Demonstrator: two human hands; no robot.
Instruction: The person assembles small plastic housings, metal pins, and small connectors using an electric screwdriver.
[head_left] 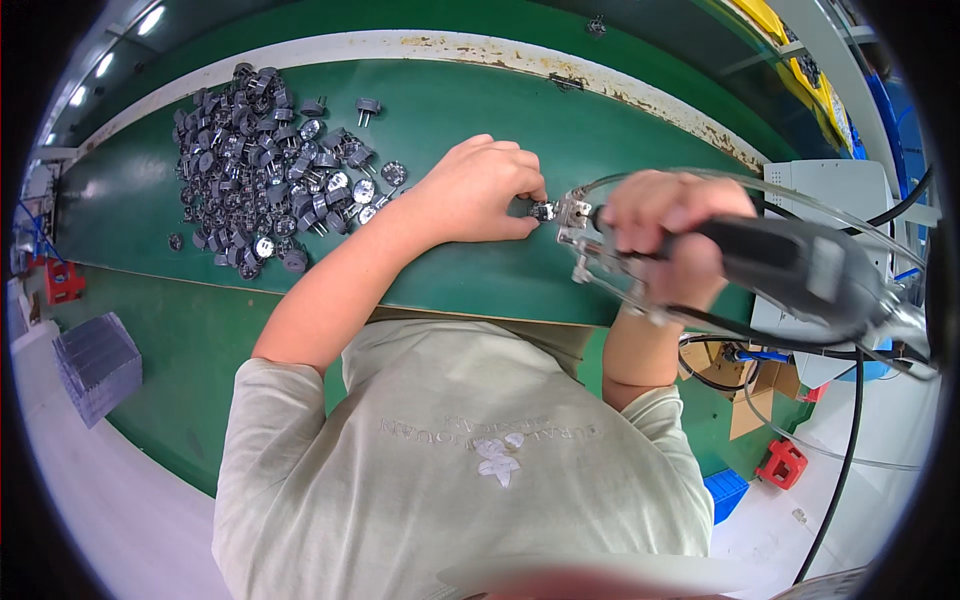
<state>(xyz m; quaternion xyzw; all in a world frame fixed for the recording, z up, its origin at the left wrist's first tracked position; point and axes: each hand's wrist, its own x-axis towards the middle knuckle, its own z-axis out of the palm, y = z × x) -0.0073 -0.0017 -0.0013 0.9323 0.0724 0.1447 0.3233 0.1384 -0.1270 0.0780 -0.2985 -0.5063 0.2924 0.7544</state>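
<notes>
My left hand (480, 190) is closed, thumb and fingers pinching a small dark plug (541, 211) with shiny metal at its end, just above the green bench. My right hand (665, 215) grips a black power screwdriver (800, 272), held nearly sideways and partly smeared by motion. The screwdriver's metal nose (573, 214) meets the plug or sits right against it; whether they touch is hard to see. To the left of my left arm spreads a heap of grey round plugs (265, 150), many showing metal prongs.
A single plug (367, 107) lies at the heap's far edge. Clear hoses and black cables run from the screwdriver past a white machine (835, 185) at the right. A cardboard box (750, 405), a blue crate (726, 492) and red stools (783, 464) stand on the floor.
</notes>
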